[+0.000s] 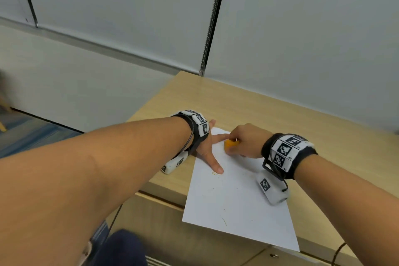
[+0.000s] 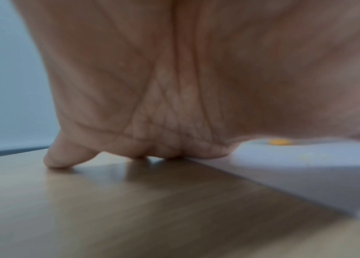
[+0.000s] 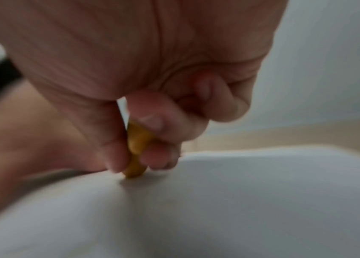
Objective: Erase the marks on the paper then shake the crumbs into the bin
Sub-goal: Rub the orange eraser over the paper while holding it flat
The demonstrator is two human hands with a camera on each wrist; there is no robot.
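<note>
From the head view, a white sheet of paper (image 1: pixel 235 196) lies on a light wooden table (image 1: pixel 280 119), its near corner hanging over the table's near edge. The left hand (image 1: pixel 208 151) lies flat with fingers spread wide and straight, pressing the far left part of the paper, one finger reaching toward the near side and another toward the right. The right hand (image 1: pixel 246 140) is curled round an orange eraser (image 1: pixel 231 143), held against the paper close to the far corner, just beside the left hand's finger. Faint yellowish specks and a short streak (image 1: pixel 224 221) dot the sheet nearer the viewer. Both wrists wear black bands with black-and-white square markers. In the left wrist view, the left hand (image 2: pixel 174 87) fills the frame, its fingertips (image 2: pixel 59 160) down on the table (image 2: pixel 108 209) at the paper (image 2: pixel 307 165) edge, with the eraser (image 2: pixel 279 142) a small orange spot beyond. In the right wrist view, blurred, the right hand (image 3: pixel 152 78) pinches the eraser (image 3: pixel 136 151) between thumb and fingers, its lower end touching the paper (image 3: pixel 241 200).
</note>
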